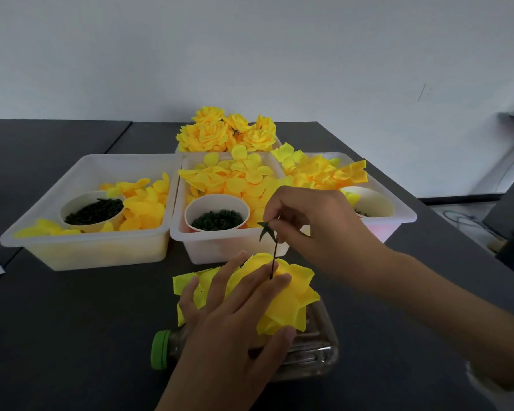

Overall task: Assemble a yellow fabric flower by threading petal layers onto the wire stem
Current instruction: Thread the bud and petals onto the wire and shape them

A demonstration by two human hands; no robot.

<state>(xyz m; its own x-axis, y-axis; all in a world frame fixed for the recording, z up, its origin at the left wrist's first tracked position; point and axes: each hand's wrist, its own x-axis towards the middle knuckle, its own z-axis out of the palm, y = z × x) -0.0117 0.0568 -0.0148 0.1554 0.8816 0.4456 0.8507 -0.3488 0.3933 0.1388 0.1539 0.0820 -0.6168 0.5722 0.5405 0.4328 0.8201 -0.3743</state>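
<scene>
Low in the middle of the frame the left hand (235, 310) lies flat, fingers straight and spread, pressing a stack of yellow petal layers (291, 295) down onto a clear plastic bottle (312, 351) that lies on its side on the dark table (72, 321), its green cap (160, 348) pointing toward the left edge. A thin dark wire stem (274, 256) stands nearly upright out of the centre of the petals, just beside the left index fingertip. The right hand (315, 226), reaching in from the right edge, pinches the top of the stem between thumb and curled fingers, and a small green star-shaped calyx (266, 229) sits on the stem right below that pinch, well above the petals. Behind the hands, across the middle of the frame, three translucent white bins stand side by side: the left bin (42, 221) holds loose yellow petals and a paper cup (94, 210) of dark green pieces; the centre bin (184, 232) is heaped with round petals around another cup (217, 215) of small dark green parts; the right bin (398, 215), partly hidden by the right hand, holds orange-tinged petals and a third cup whose contents are barely visible. Farther back, at upper centre, a pile of finished yellow flowers (226, 132) rests against the white wall (250, 54)
</scene>
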